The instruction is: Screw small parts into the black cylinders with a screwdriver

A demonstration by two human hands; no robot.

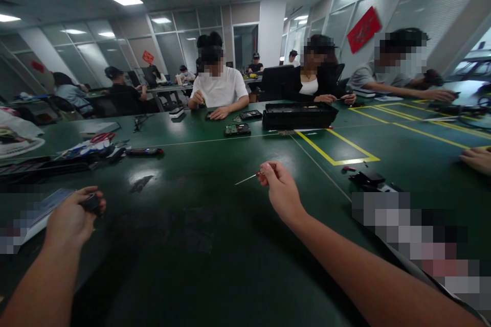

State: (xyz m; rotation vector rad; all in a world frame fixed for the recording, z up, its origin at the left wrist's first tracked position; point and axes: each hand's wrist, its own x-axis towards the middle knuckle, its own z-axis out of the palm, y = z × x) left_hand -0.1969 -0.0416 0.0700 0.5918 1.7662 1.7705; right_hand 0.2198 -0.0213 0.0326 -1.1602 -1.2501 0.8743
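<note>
My right hand (279, 186) is closed around the handle of a small screwdriver (251, 178). Its thin metal shaft points left over the green tabletop (180, 265). On the left, my left hand (74, 212) has its fingers curled around a small dark, rounded object (91, 204), whose kind I cannot make out. Both hands are above the near part of the table, wide apart from each other.
Scissors with red handles (103, 137), a dark pen-like tool (144, 152) and other tools lie at left. Ahead are a circuit board (238, 130) and a long black casing (299, 115). Black parts (370, 179) lie at right. Several people sit across the table.
</note>
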